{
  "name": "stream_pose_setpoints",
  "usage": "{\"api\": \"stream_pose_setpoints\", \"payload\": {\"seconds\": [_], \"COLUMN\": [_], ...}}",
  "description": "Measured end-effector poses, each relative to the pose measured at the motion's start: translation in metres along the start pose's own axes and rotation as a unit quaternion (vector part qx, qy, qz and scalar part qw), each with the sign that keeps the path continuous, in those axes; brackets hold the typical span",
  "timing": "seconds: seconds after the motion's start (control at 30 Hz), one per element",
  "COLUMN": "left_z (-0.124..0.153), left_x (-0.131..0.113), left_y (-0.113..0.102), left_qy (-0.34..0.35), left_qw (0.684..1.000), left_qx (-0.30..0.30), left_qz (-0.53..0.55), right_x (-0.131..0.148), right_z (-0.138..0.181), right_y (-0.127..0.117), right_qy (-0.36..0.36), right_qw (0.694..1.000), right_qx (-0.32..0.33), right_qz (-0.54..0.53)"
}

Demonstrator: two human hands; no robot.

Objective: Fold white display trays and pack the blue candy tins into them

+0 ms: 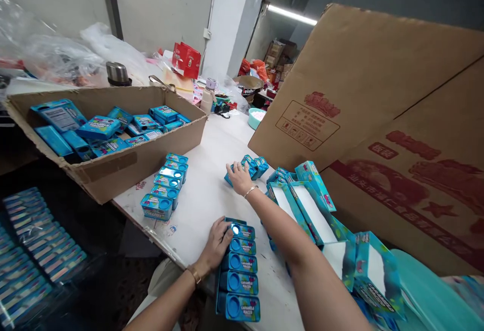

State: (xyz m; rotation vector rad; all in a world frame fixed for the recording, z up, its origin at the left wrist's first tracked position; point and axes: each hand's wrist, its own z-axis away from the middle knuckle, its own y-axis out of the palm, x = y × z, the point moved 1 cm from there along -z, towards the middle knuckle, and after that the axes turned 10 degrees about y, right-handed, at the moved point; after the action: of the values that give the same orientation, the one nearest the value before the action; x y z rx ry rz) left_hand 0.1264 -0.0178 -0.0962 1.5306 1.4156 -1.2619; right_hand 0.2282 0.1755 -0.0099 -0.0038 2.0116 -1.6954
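Note:
My left hand (219,245) grips the far left side of a blue display tray (218,290), its thumb by the end box. In the tray stands a row of several small blue candy boxes (242,281), each with a round window and "Caramelo Macio" lettering. Farther forward, my right hand (240,177) reaches over a cluster of similar candy boxes (260,166), fingers curled over the left ones and partly hiding them. Left of both hands, another row of candy boxes (161,201) sits near the table edge.
A cardboard carton (151,157) with loose blue boxes stands at left. Open blue display trays (313,215) are stacked at right, before a large upright carton (363,119). Wrapped blue packs (41,240) lie below the table's left edge. A bottle (207,96) stands at the back.

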Motion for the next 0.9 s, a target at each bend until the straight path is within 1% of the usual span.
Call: {"api": "stream_pose_setpoints", "payload": {"seconds": [0.07,0.13,0.23,0.3,0.37,0.5,0.57,0.63,0.7,0.77,0.8,0.83,0.9], "left_z": [-0.002,-0.001,0.000,0.000,-0.001,-0.001,-0.001,-0.001,0.000,0.003,0.004,0.005,0.007], "left_x": [0.000,-0.002,-0.003,-0.002,0.000,0.003,0.003,0.001,0.000,-0.001,-0.001,0.000,0.001], "left_y": [-0.001,-0.003,-0.006,-0.006,-0.006,-0.006,-0.006,-0.006,-0.005,-0.002,-0.001,0.001,0.004], "left_qy": [0.000,0.008,0.010,0.007,0.003,-0.009,-0.010,-0.012,-0.023,-0.043,-0.051,-0.055,-0.050], "left_qw": [1.000,0.999,0.999,0.999,1.000,1.000,1.000,1.000,0.999,0.996,0.994,0.991,0.985], "left_qx": [0.024,0.027,0.025,0.026,0.027,0.018,0.010,-0.003,-0.029,-0.062,-0.080,-0.098,-0.128], "left_qz": [-0.021,-0.028,-0.029,-0.023,-0.016,0.002,0.007,0.009,0.018,0.042,0.058,0.075,0.102], "right_x": [-0.004,-0.013,-0.030,-0.039,-0.043,-0.036,-0.029,-0.026,-0.028,-0.038,-0.044,-0.050,-0.059], "right_z": [0.003,0.005,0.002,-0.001,-0.001,0.005,0.007,0.006,0.008,0.016,0.023,0.033,0.058], "right_y": [0.004,0.005,0.001,-0.001,-0.002,-0.005,-0.008,-0.013,-0.021,-0.031,-0.038,-0.044,-0.054], "right_qy": [-0.074,-0.140,-0.211,-0.244,-0.261,-0.289,-0.290,-0.268,-0.217,-0.150,-0.120,-0.101,-0.097], "right_qw": [0.997,0.989,0.975,0.968,0.965,0.957,0.957,0.962,0.972,0.981,0.981,0.975,0.952], "right_qx": [-0.012,-0.020,-0.021,-0.017,-0.009,0.014,0.024,0.050,0.083,0.100,0.110,0.129,0.198], "right_qz": [0.034,0.054,0.066,0.053,0.030,-0.002,-0.012,-0.010,-0.021,-0.070,-0.108,-0.149,-0.214]}}
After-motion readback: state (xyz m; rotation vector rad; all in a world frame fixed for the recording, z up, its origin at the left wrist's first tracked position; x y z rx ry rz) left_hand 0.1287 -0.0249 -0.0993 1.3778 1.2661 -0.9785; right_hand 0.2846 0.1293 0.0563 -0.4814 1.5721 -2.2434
